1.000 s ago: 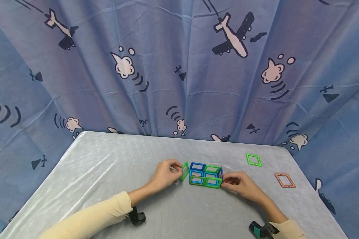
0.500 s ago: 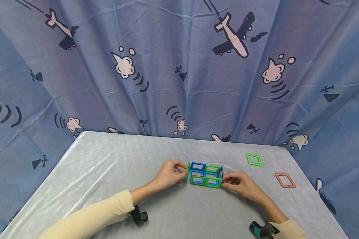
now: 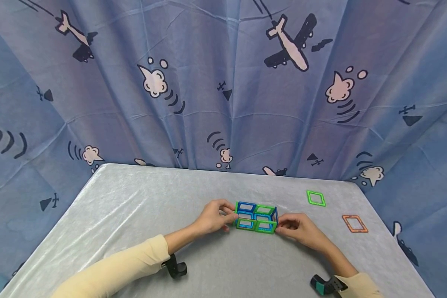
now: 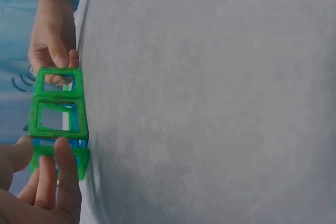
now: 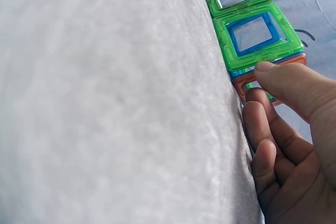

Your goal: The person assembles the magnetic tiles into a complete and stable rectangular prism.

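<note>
A box of see-through magnetic tiles [image 3: 256, 225], with green front squares and blue squares behind and underneath, stands on the table. At its left end my left hand [image 3: 214, 217] pinches a green square magnetic tile [image 4: 83, 163] upright against the blue squares, thumb on one side and fingers on the other. My right hand [image 3: 299, 229] holds the box's right end. In the right wrist view its thumb lies at the edge of the green front tile [image 5: 291, 40] and its curled fingers touch the orange and blue end wall [image 5: 286, 66].
On the grey cloth-covered table [image 3: 164, 198], a loose green square tile [image 3: 308, 198] lies at the back right. An orange square tile [image 3: 361, 230] lies nearer the right edge. A blue curtain [image 3: 193, 103] with printed planes hangs behind the table.
My left hand has moved right, bringing the green tile from just apart to the left end of the box. My right hand has stayed at the right end.
</note>
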The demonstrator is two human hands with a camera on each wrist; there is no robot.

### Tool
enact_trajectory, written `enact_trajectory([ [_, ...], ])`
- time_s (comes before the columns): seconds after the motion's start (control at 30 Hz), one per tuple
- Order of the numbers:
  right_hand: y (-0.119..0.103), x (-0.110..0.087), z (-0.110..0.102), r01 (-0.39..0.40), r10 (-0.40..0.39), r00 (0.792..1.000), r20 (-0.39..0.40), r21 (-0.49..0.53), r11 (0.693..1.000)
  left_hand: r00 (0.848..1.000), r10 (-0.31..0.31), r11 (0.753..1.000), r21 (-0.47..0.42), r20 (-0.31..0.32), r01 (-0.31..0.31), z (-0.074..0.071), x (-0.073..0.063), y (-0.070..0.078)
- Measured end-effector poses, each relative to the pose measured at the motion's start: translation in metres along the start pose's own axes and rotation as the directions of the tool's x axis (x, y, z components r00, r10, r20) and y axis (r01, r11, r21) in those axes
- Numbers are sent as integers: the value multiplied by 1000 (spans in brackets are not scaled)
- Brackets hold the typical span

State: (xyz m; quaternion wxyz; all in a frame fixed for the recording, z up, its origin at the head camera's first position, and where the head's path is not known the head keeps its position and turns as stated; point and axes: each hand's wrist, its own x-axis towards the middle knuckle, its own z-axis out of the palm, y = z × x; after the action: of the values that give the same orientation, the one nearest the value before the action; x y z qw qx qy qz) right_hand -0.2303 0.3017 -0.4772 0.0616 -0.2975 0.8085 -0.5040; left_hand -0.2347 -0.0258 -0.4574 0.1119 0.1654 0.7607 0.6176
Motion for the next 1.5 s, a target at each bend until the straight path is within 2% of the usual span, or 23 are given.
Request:
enact_trajectory([
  [0.33, -1, 0, -1, -21, 21, 1000, 5, -9, 1000, 997, -44, 992, -116, 61, 51, 0, 1, -1],
  [0.5, -1, 0, -1, -15, 15, 1000, 3, -9, 1000, 992, -77, 989, -115, 101, 88, -2, 1, 0],
  [0.7, -2, 1, -1, -20, 20, 1000, 4, -17, 1000, 986, -96, 993, -61, 135, 105, -6, 0, 1],
  [1.13, -5, 2, 0, -10, 10, 1000, 7, -10, 1000, 979, -3, 999, 51, 203, -7, -8, 0, -1],
  [1.5, -7, 10, 10, 67, -67, 998, -10, 14, 998, 982, 19, 994, 103, 188, -39, -16, 3, -4],
])
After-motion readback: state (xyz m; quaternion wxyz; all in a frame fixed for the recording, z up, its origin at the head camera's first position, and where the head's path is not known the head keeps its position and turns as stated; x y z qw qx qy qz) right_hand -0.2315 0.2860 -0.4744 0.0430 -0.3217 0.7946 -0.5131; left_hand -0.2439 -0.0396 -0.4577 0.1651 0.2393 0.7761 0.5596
